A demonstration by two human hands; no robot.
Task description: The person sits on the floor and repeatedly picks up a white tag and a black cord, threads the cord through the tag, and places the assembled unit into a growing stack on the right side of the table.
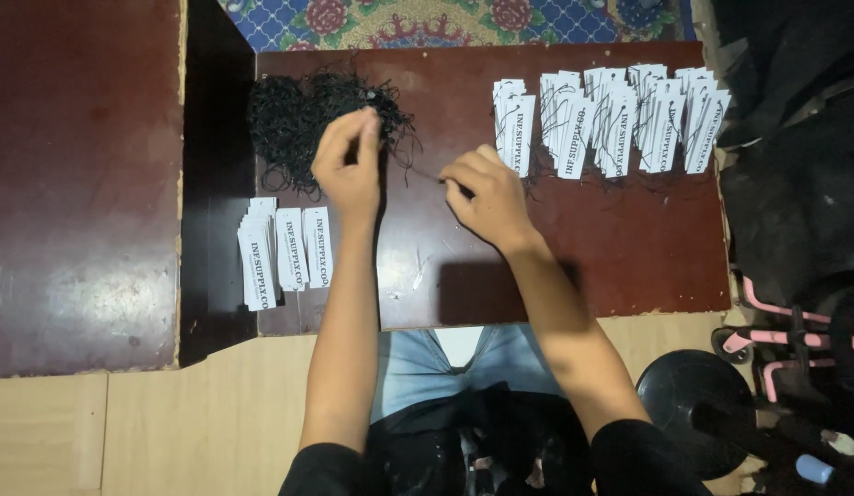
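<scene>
Dark red-brown low table (629, 257). Far left: tangled pile of black strings (294, 115). Far right: strung white tags (620, 119). Near left: unstrung tags (284, 248). Left hand (349, 165) pinching at pile; right hand (486, 197) closed on strand end. Snag risk: tangle dragging neighbouring strings.

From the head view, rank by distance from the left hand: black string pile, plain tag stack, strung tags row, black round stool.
From the left hand:
1. Black string pile, touching, just above.
2. Plain tag stack, lower left.
3. Strung tags row, far right.
4. Black round stool, floor, lower right.
</scene>
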